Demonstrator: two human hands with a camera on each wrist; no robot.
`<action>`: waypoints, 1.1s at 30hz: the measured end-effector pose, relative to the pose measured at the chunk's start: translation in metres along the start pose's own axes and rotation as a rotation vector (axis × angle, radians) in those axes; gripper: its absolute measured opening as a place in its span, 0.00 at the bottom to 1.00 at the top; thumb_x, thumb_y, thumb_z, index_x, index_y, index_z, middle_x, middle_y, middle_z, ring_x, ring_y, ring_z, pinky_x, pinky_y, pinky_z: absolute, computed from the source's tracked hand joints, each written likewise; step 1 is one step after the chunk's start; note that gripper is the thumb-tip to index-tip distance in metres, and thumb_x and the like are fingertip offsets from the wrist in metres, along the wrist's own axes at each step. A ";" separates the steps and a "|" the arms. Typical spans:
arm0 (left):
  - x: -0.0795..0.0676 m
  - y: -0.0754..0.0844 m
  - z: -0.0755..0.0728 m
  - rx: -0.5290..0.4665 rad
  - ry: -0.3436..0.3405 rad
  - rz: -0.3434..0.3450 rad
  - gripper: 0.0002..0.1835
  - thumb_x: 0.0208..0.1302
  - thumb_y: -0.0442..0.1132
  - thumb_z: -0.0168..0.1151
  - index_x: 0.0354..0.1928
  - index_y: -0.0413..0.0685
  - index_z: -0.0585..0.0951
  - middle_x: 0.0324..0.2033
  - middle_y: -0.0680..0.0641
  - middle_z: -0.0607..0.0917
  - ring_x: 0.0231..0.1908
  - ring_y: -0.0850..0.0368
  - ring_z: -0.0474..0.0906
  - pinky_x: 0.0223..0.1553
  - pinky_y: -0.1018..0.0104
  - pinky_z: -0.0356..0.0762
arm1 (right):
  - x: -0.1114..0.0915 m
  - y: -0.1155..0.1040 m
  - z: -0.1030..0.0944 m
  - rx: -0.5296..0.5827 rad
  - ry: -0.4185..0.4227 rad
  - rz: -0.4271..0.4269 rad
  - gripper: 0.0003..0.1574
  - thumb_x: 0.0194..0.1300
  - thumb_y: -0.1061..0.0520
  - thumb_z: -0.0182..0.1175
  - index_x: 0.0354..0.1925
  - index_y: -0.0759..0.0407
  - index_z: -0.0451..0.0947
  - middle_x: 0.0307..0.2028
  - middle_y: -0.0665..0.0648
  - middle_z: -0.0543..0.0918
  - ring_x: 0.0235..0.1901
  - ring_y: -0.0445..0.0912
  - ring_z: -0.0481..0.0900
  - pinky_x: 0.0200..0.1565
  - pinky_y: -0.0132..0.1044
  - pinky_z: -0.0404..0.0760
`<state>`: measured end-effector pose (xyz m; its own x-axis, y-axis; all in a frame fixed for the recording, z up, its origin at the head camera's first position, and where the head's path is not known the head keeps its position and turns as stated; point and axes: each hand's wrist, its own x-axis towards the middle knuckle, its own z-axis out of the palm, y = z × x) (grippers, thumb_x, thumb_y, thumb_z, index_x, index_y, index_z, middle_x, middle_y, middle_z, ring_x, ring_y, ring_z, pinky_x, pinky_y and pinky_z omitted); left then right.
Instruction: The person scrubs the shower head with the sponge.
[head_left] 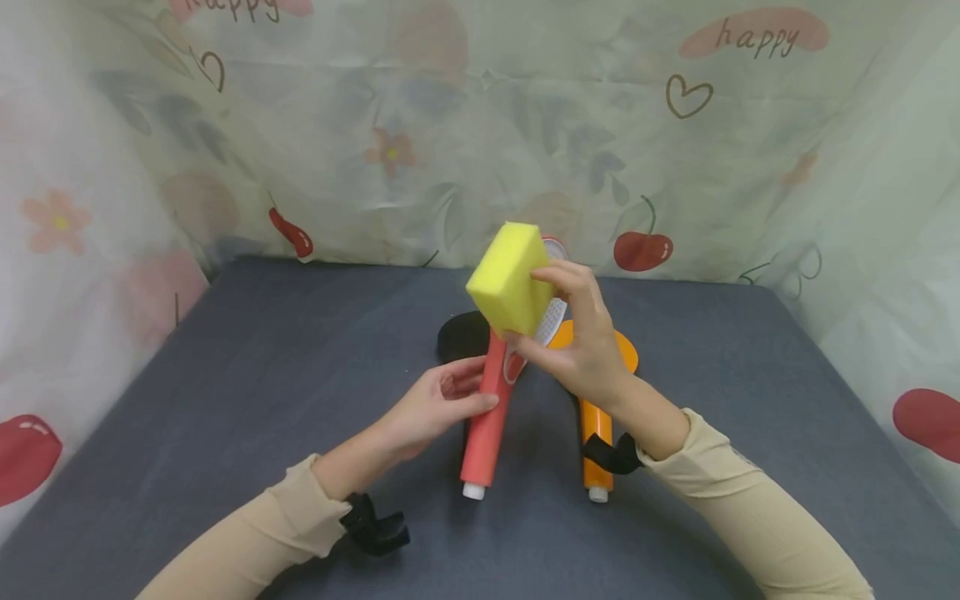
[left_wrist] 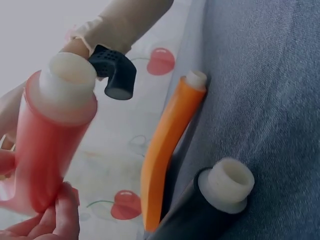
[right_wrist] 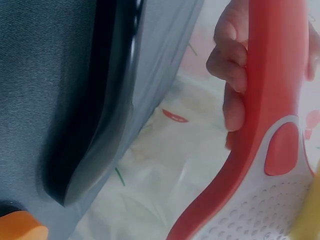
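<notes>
Red showerhead, sponge held up; table's side edges well apart

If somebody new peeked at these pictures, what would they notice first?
Probably the bright yellow sponge, held up in the right hand near the middle of the head view. Next might come the red shower head, gripped by the left hand and partly hidden behind the sponge. Black and orange ones lie on the dark table below.
</notes>
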<state>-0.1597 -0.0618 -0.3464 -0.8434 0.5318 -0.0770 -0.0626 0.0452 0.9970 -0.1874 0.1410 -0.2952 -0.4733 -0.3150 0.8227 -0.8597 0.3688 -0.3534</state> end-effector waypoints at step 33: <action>0.003 -0.002 0.002 -0.012 0.076 0.000 0.27 0.59 0.35 0.51 0.62 0.39 0.68 0.54 0.35 0.77 0.41 0.59 0.80 0.52 0.57 0.79 | -0.005 0.015 0.003 -0.191 -0.081 0.186 0.36 0.49 0.58 0.68 0.58 0.57 0.68 0.49 0.66 0.67 0.51 0.55 0.65 0.45 0.48 0.76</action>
<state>-0.1608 -0.0583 -0.3484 -0.8814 0.4662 -0.0767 -0.0685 0.0344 0.9971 -0.1984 0.1452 -0.3058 -0.6398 -0.2930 0.7105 -0.7088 0.5824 -0.3980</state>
